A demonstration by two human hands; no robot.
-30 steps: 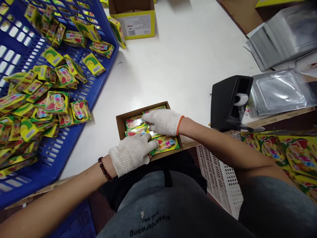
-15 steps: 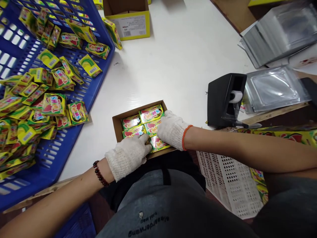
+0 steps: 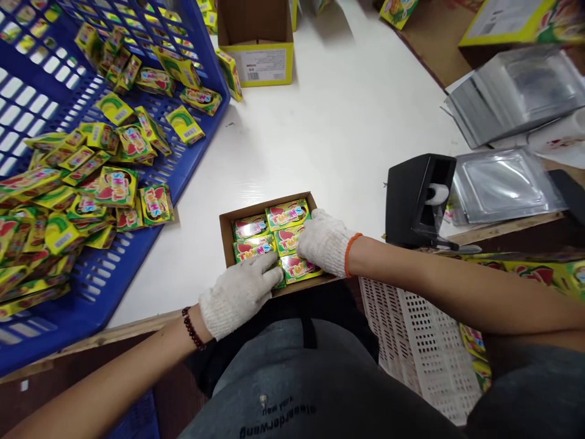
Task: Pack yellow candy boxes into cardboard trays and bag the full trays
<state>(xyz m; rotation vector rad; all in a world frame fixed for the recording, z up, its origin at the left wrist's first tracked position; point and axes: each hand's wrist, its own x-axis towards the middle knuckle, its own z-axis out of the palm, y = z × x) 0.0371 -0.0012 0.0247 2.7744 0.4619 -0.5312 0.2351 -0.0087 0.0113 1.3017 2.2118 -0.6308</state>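
Cartons reading "TWINS" are sitting in an open cardboard box at frame centre, gloved left hand covering lower-left ones, gloved right hand touching right-side ones, whether either is gripping I cannot tell

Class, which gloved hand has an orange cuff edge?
The right hand, over the Twins packs in the open carton: orange edges its cuff. The left hand has a plain off-white cuff.
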